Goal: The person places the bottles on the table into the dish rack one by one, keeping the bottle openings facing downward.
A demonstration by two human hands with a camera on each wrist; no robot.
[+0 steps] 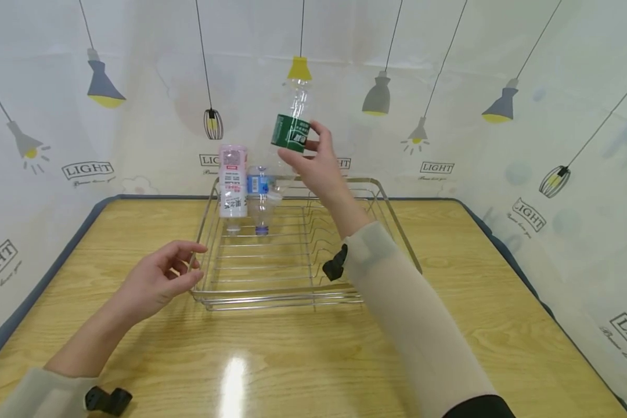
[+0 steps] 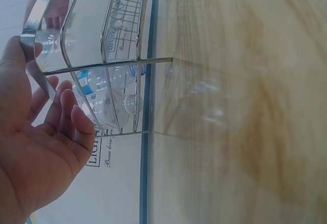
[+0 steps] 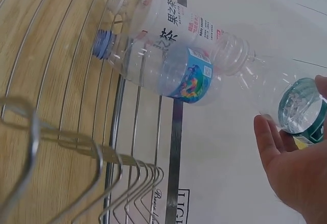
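Note:
My right hand (image 1: 319, 162) grips a clear plastic bottle (image 1: 298, 104) by its green label, above the back of a wire dish rack (image 1: 313, 293). The bottle is tilted, neck down; in the right wrist view its mouth end (image 3: 232, 53) overlaps a blue-labelled bottle (image 3: 189, 78). That bottle stands upside down on its blue cap in the rack. Left of it, a white-and-pink labelled bottle (image 1: 233, 183) is also cap down. At the rack's front left corner, my left hand (image 1: 162, 278) holds the metal rim (image 2: 34, 63) between thumb and fingers.
The rack stands on a wood-grain table (image 1: 292, 360). Wavy wire dividers (image 3: 127, 170) run along its right side. Behind and beside the table hangs a pale sheet (image 1: 157, 69) printed with lamps.

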